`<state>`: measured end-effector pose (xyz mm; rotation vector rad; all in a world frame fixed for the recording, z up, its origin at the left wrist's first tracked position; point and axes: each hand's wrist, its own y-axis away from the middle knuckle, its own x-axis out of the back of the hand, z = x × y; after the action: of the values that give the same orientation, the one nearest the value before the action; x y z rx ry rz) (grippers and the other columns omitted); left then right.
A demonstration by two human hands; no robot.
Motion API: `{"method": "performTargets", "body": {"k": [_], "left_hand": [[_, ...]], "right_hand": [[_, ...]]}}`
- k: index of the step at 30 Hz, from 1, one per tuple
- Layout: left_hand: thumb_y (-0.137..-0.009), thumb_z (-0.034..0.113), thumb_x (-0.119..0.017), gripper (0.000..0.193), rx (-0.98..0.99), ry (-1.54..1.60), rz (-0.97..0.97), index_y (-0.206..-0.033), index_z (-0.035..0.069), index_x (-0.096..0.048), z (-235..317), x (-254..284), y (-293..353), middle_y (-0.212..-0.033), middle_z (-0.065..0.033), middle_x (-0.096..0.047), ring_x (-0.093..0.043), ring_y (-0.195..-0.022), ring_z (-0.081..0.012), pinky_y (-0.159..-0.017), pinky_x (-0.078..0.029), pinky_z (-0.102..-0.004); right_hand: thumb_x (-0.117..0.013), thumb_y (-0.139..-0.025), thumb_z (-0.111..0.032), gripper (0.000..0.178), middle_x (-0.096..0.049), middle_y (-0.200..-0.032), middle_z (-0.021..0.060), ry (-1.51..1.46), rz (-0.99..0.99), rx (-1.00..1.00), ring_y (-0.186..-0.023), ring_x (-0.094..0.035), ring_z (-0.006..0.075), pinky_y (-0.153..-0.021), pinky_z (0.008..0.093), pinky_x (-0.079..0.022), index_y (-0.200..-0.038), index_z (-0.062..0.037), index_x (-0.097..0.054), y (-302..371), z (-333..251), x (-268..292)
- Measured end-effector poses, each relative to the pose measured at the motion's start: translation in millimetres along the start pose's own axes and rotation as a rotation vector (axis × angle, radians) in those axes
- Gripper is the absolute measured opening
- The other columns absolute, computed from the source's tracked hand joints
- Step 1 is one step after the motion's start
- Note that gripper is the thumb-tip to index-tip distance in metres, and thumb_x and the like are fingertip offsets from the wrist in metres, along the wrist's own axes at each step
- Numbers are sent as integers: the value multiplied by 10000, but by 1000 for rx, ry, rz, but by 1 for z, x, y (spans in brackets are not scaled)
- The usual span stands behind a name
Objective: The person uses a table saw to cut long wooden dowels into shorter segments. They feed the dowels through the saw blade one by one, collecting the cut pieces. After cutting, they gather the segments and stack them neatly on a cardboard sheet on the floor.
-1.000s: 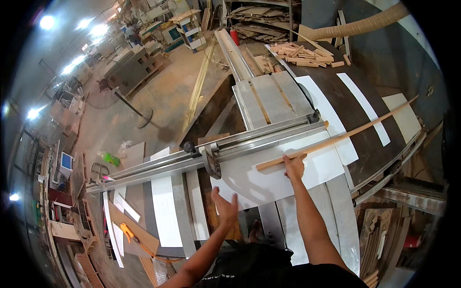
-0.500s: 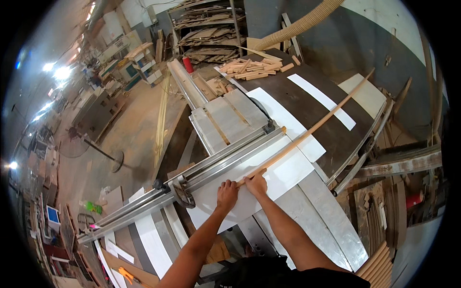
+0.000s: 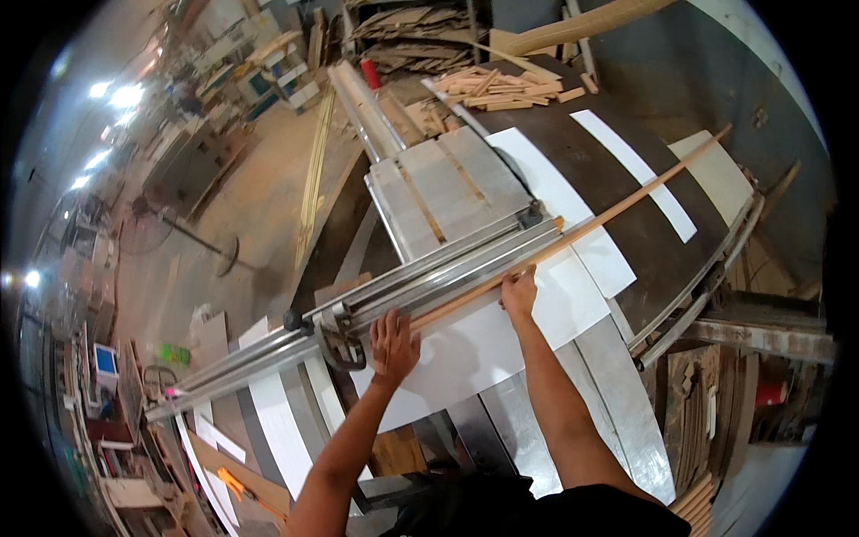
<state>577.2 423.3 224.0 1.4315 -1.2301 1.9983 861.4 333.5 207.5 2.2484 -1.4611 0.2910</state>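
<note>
A long thin wooden strip [image 3: 608, 213] lies slantwise along the metal fence [image 3: 465, 268] of a sliding table saw, over white board on the table. My right hand [image 3: 519, 294] is closed on the strip at its near part, fingers bent over it. By the strip's near end is my left hand [image 3: 394, 347], its fingers stretched toward the fence, beside a metal clamp stop [image 3: 340, 340]. Whether the left fingertips touch the strip's end is hard to make out. The strip's far end reaches across the brown board [image 3: 617, 166] to the right.
Cut wood pieces [image 3: 510, 88] are piled at the back. A white strip [image 3: 635, 170] lies on the brown board. The saw's sliding carriage [image 3: 447, 192] stands beyond the fence. At the lower left are an orange-handled tool [image 3: 233, 483] and white panels. A pedestal fan [image 3: 148, 228] stands left.
My hands have moved apart: the left slid left toward the clamp stop and its fingers opened out, the right shifted right along the strip. The strip now lies closer against the fence.
</note>
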Motion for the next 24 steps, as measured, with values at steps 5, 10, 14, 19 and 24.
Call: {"method": "performTargets", "body": {"k": [5,10,14,19,24], "left_hand": [[-743,447,-806,996,87,94,-365,-1499,-24,-360,15,-1,-97,-1533,-243,-327,-281,-1437,-430,-1195,-223,-555],[-757,494,-800,989,100,54,-146,-1489,-26,-385,29,-42,-72,-1533,-235,-326,-290,-1427,-404,-1169,-229,-564],[-758,464,-812,922,59,74,-30,-1446,-12,-426,32,-50,-75,-1469,-186,-378,-365,-1371,-354,-1112,-276,-544],[-769,424,-803,842,102,75,-68,-1400,-14,-459,45,-44,-81,-1364,-154,-429,-417,-1279,-311,-1066,-298,-545],[-769,301,-812,799,99,52,-168,-1394,-15,-428,41,-37,-85,-1319,-152,-438,-421,-1267,-329,-1046,-310,-553]], "right_hand": [[-632,-934,-212,380,-663,-674,152,74,-11,62,-505,-665,254,-447,386,-555,-1189,-7,-437,-49,46,-7],[-636,-955,-184,450,-672,-762,146,-50,-55,23,-474,-629,208,-388,336,-513,-1264,46,-404,-8,0,-13],[-621,-978,-188,580,-632,-710,116,-118,-15,10,-462,-597,186,-379,317,-481,-1393,82,-318,-6,2,-15],[-598,-976,-175,640,-587,-675,96,-149,-44,-9,-472,-581,168,-380,312,-461,-1464,66,-261,-10,7,-12],[-594,-983,-183,645,-579,-673,89,-110,-37,-39,-465,-565,164,-374,313,-449,-1475,65,-256,3,-2,-22]]}}
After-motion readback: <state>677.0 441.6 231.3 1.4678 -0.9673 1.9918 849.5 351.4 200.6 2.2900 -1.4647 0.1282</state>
